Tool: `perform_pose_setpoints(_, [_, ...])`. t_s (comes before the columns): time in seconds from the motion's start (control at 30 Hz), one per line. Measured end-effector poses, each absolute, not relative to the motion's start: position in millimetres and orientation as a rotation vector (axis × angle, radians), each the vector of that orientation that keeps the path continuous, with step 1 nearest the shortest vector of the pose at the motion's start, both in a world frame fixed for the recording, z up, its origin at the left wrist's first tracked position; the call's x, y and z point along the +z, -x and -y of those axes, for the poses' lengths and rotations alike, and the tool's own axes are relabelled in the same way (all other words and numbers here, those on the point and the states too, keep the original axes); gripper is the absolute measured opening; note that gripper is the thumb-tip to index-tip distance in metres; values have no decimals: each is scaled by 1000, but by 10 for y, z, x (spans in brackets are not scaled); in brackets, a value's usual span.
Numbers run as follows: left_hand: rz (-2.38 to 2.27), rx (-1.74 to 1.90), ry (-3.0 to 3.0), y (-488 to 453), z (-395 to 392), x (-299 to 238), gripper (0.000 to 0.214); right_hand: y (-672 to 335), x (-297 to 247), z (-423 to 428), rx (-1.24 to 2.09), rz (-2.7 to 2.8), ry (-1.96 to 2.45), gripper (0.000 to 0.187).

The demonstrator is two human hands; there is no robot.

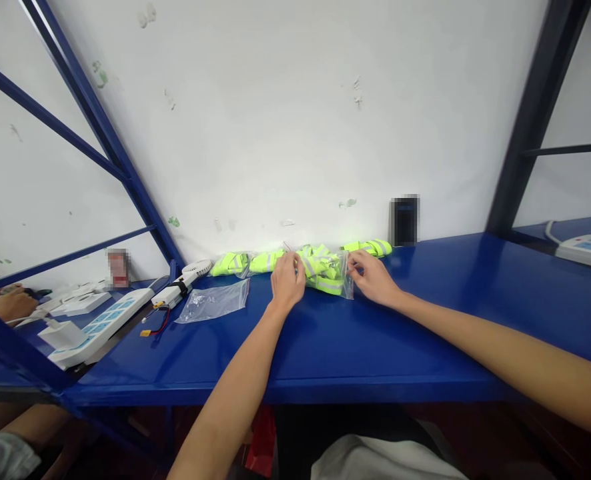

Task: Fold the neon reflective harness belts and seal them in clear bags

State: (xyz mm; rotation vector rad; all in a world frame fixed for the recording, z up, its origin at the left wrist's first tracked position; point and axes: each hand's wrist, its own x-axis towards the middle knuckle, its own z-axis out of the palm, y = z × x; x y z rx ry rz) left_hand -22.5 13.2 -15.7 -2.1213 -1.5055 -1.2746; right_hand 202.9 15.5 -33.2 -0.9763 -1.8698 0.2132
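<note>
A neon-yellow reflective strap [320,265] with silver stripes lies bundled inside a clear plastic bag [348,285] at the back of the blue table. My left hand [289,279] is closed at the bundle's left end, its fingertips partly hidden. At the bag's right edge, my right hand [372,277] pinches the clear plastic between thumb and fingers. Behind and beside my hands lie more yellow straps: a rolled one [230,264] in clear wrapping, another [265,262] close to my left hand, and one [375,248] behind my right hand.
A flat clear bag [214,301] rests left of my hands. Beyond it are a white fan [196,268], a white pack with wires [168,295] and a power strip [108,325]. A dark blurred object [404,221] leans against the wall. Another person's hand [13,305] is far left.
</note>
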Motion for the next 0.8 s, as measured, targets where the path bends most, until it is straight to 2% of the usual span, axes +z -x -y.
perform_pose_setpoints(0.1, [1800,-1266,2055,371,-245,-193,20,-2033,-331,-160,206,1919,997,17])
perform_pose_setpoints(0.27, [2216,-1011,2158,437,-318,-246,34,-2032,-335,-160,288,1931,1093,30])
perform_pose_setpoints(0.4, [2169,-973,2283,412,-342,-276,35,-2039,-340,-157,269,1963,1124,37])
perform_pose_setpoints(0.57, [2094,-916,2372,439,-423,-334,38,-2047,-335,-150,254,2028,1173,31])
perform_pose_setpoints(0.8, [2020,-787,2452,442,-436,-359,39,-2024,-303,-76,525,2227,943,43])
